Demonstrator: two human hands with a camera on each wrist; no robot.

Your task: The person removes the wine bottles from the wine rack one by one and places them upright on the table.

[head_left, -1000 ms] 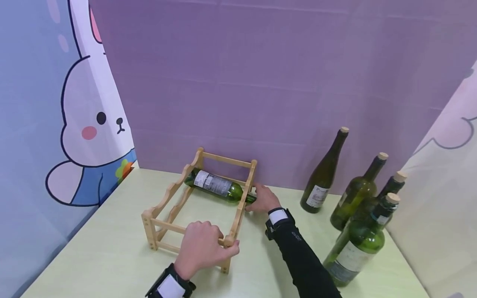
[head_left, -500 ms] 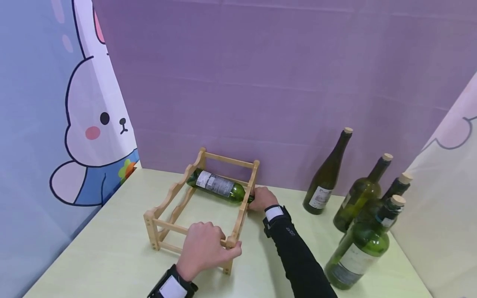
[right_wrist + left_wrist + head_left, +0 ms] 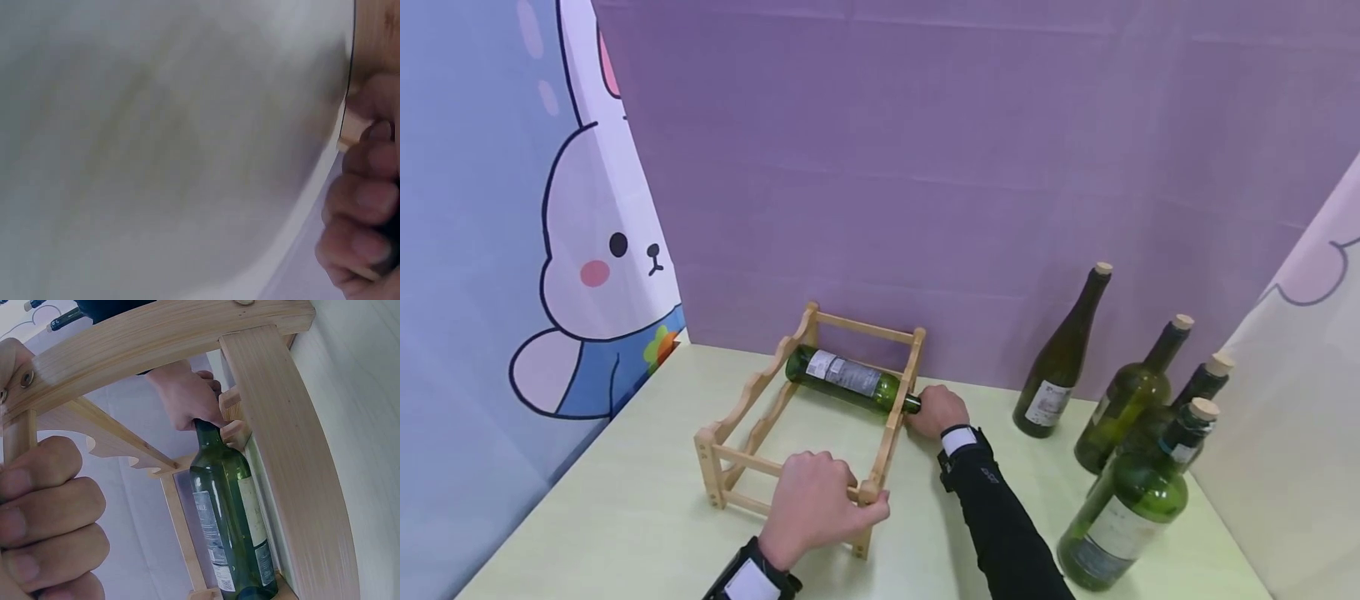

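Note:
A green wine bottle [image 3: 842, 377] lies across the far end of a low wooden wine rack [image 3: 763, 388], its labels showing and its neck over the right rail. My right hand [image 3: 942, 410] grips that neck from the right. Curled fingers [image 3: 359, 197] appear at the edge of the right wrist view, with a bit of cork showing beneath them. At the rack's near right corner my left hand [image 3: 817, 505] holds the top crossbar, thumb over the corner post. The left wrist view shows its bent fingers [image 3: 59, 506] around the bar.
Several corked wine bottles stand on the right of the pale table [image 3: 625, 500]: a tall dark one [image 3: 1060, 358] farther back, a clear green one [image 3: 1123, 517] nearest. A purple cloth [image 3: 962, 167] hangs behind the rack.
My right hand's fingers have drawn in around the bottle neck. The bottle has rolled slightly, its label showing higher. My left hand keeps its hold on the rack. The head view has shifted slightly.

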